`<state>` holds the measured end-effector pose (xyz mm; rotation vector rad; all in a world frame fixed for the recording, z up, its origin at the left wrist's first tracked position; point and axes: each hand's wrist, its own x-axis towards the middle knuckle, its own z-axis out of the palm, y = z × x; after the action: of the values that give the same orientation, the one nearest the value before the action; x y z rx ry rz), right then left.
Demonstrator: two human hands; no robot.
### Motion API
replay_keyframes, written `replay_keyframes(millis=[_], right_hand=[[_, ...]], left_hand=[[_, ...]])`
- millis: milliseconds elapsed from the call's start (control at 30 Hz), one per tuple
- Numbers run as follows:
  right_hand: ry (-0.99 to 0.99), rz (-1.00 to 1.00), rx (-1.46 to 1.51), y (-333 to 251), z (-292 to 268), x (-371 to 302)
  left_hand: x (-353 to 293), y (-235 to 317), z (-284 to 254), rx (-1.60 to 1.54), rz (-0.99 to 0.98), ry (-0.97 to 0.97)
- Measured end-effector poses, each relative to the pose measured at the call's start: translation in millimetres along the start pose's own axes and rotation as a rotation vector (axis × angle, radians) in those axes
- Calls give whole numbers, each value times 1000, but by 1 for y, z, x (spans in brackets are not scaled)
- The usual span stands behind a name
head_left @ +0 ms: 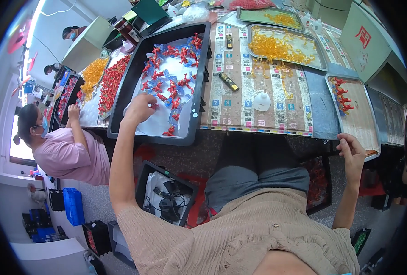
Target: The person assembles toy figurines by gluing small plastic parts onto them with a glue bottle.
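Note:
My left hand (140, 109) reaches into a large black tray (195, 114) lined with white sheet. Its fingers are pinched on a small red figure (154, 106), mostly covered by the fingertips. Around it, on the liner, lie several small red-and-blue plastic figures (172, 87). My right hand (351, 147) is at the table's front edge, beside the near left corner of a metal tray (360, 120). Its fingers are curled together, and whatever they may hold is too small to make out. Several red, yellow and blue figures (342, 97) stand in a row in that metal tray.
Yellow plastic pieces (277, 46) lie in a metal tray and spill onto the patterned table cover. A white bottle (262, 101) and two dark yellow-marked sticks (228, 81) stand nearer. At left, a masked co-worker (72, 149) sits by heaps of red pieces (113, 87).

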<state>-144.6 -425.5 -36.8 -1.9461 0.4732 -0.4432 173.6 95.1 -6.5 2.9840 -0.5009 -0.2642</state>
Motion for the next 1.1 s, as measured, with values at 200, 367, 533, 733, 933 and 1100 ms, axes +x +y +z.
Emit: replay_keyframes(millis=[200, 367, 533, 733, 933, 1100], right_hand=[[-102, -7, 38, -9, 22, -8], [-194, -44, 115, -13, 39, -11], [-268, 4, 144, -25, 50, -18], [-392, -292, 83, -47, 90, -20], [-688, -325, 293, -73, 131, -25], [-783, -120, 486, -55, 129, -26]], left_hand=[[6, 14, 4, 129, -33, -33], [-1, 4, 3, 181, 10, 2], [-34, 21, -9, -400, 133, 455], [-119, 139, -6, -690, 340, 448], [-147, 216, 34, -882, 453, -7], [-141, 238, 67, -1231, 368, -143]])
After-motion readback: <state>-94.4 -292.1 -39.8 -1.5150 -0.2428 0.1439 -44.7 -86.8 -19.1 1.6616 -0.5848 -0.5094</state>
